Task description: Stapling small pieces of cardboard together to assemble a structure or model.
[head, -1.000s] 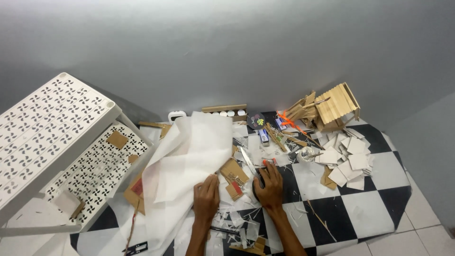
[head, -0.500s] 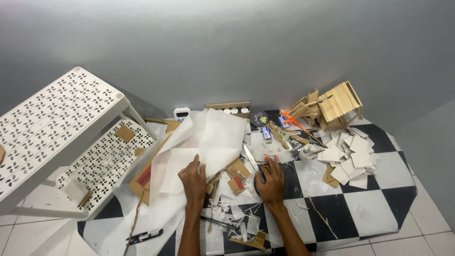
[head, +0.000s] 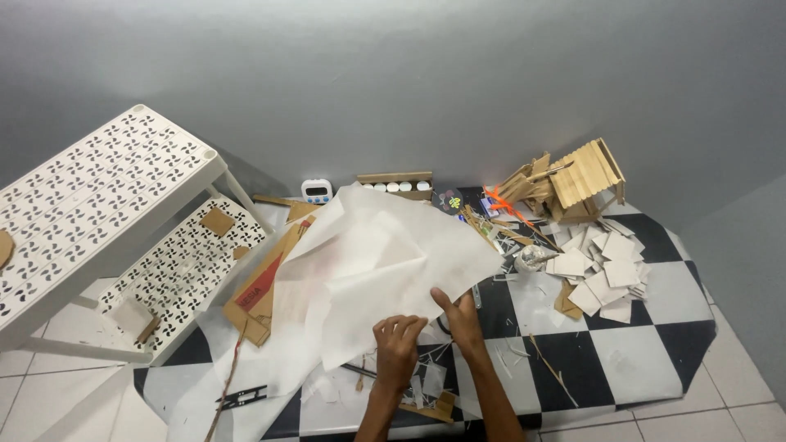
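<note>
While both hands grip it, left hand (head: 399, 344), right hand (head: 462, 321), white paper sheet (head: 385, 262) slanting up-left.

Both hands gripped the near edge of a large white paper sheet (head: 385, 254), the left hand (head: 399, 342) just beside the right hand (head: 461, 315). Beyond the right hand lay scattered white card pieces (head: 602, 274) and a stick-built wooden model (head: 577, 176). A white perforated rack (head: 106, 213) stood well left of the left hand.

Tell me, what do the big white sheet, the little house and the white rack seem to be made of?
Sheet: thin matt paper, likely tracing or baking paper; it creases and lets the cardboard show through.
House: pale flat wooden sticks, unpainted.
Rack: probably white-painted metal or plastic, punched with holes.
</note>
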